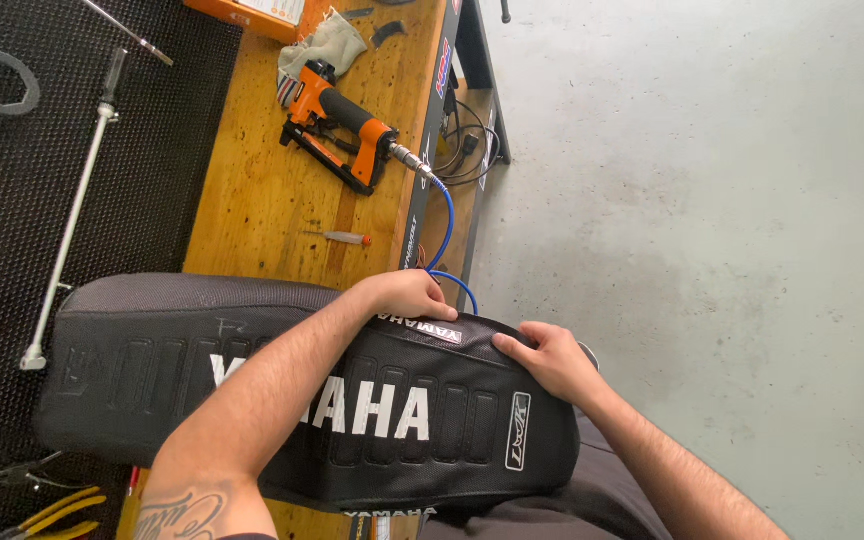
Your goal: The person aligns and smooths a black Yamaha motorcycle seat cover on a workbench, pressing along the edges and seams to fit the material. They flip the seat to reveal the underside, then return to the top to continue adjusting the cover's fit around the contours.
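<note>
I look down on a black motorcycle seat (282, 400) with white lettering, lying across the lower middle of the frame on the wooden worktop (262, 200). My left hand (414, 297) is at the seat's far edge, fingers curled over the rim and pressing the cover down, closed on the cover material as far as I can judge. My right hand (550, 358) sits at the seat's right-hand end, fingers bent and pinching the cover edge there. The two hands are apart, both gripping the same end of the seat.

I judge the step in hand to be pulling the cover taut over that end and holding it in place. The next move seems to call for keeping tension with one hand while the other is freed for a tool, without letting the cover creep back.

At lower left of the frame lie yellow-handled pliers (52, 513) on a dark mesh mat (12, 220). Further up the worktop sits a small orange-tipped screwdriver (344, 238). Beyond it, upper middle, an orange pneumatic stapler (337, 125) lies on its side with a blue air hose (445, 235) running toward my left hand. A long white metal bar (72, 220) lies on the mat at left. Grey concrete floor (712, 200) fills the right of the frame.
</note>
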